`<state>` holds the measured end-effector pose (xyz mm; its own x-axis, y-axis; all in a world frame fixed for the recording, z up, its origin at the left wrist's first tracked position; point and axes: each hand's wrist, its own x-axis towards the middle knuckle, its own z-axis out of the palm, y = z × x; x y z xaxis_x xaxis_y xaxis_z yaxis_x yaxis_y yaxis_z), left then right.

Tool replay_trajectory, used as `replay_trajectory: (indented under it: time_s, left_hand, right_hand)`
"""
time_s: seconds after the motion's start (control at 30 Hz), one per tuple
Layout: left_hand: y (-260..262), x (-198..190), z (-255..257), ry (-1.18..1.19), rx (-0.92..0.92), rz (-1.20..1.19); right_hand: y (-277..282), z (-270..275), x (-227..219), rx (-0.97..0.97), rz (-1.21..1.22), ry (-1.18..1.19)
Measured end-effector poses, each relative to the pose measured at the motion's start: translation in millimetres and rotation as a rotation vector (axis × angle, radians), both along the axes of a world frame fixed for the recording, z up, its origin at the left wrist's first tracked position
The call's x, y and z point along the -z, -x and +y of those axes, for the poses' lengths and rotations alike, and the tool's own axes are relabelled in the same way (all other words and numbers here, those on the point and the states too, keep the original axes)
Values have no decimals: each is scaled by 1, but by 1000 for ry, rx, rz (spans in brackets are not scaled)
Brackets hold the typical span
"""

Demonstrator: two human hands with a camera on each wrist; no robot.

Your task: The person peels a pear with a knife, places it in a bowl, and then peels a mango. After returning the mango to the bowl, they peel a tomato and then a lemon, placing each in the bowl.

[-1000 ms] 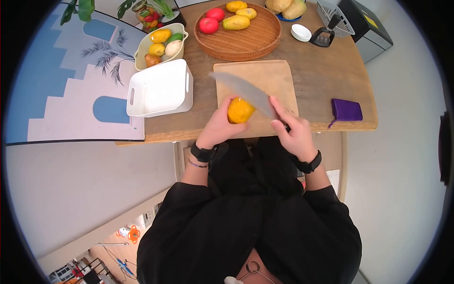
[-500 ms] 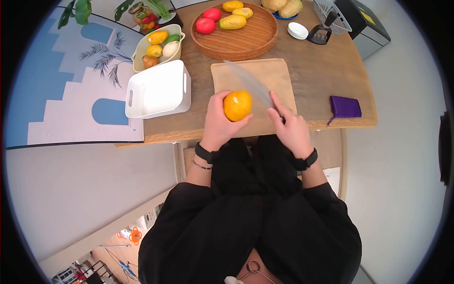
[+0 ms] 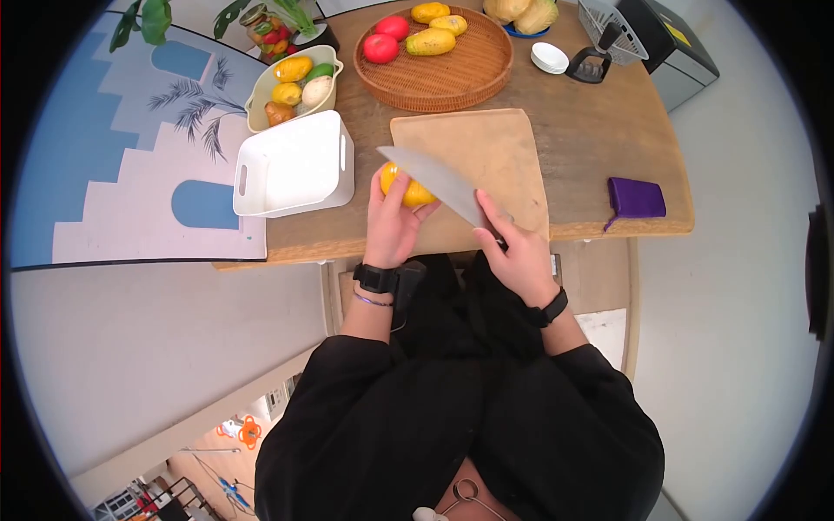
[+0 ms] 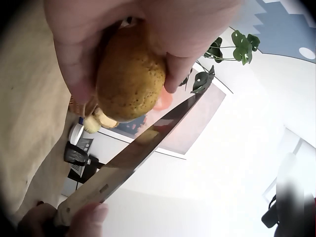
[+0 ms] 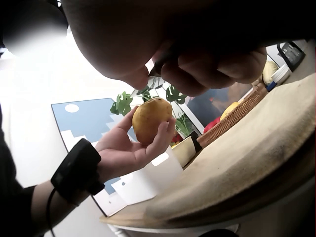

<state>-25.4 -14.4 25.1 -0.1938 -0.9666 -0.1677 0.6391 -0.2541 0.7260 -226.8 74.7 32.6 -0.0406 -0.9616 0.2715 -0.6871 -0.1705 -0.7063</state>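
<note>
Above the left edge of the tan cutting board (image 3: 508, 148), the left hand (image 3: 391, 221) grips a yellow fruit (image 3: 419, 193); its brown-speckled end shows in the left wrist view (image 4: 131, 81). The right hand (image 3: 519, 260) holds a large knife (image 3: 439, 178) by its dark handle. The broad blade slants up and to the left, overlapping the fruit in the head view. In the left wrist view a gap shows between the blade (image 4: 140, 153) and the fruit's end. Fingers of the right hand hide most of the handle.
Left of the board stand a white bin (image 3: 291, 174) and a cream basket (image 3: 254, 108) of produce. Behind is a round wicker tray (image 3: 434, 87) with red and yellow produce. A purple pouch (image 3: 638, 198) lies at the right.
The left hand has moved left with the fruit and turned it onto its side. The right hand and knife have shifted left, the blade now passing across the fruit in the head view.
</note>
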Motion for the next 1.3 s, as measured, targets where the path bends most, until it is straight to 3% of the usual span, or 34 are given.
replay_trajectory:
  time_s: [0.13,0.23,0.33,0.47,0.57,0.63,0.77,0.87,1.03,1.2,1.3]
  left_hand:
    - [4,17,3,-33,-69,-109]
    - [8,31,5,-83,-54,31]
    - [14,33,11,-59,-35,62]
    - [18,23,20,-106,-22,-3]
    - [14,23,19,-31,-64,-43]
    - [9,21,17,-13,-12,-57]
    - [7,11,15,40,20,-29]
    - [12,17,10,89,39,93]
    - [9,15,11,-8,63,114]
    - [3,22,14,-39,98,0]
    - [0,31,13,16,42,146]
  right_hand:
    - [-8,2,-1,-34,215,64]
    - [-13,3,-1,-66,280,100]
    - [-16,-2,11,-57,242,201]
    - [-12,-4,12,-54,265,167]
    - [2,-18,13,-2,176,10]
    - [15,-32,17,178,112,-101]
    - [15,-26,8,78,-87,32]
    - [6,-13,-6,-108,11,47]
    - [2,-11,-7,-97,182,-68]
    - [4,-16,2,-53,81,-103]
    - [11,-23,-2,54,11,-169]
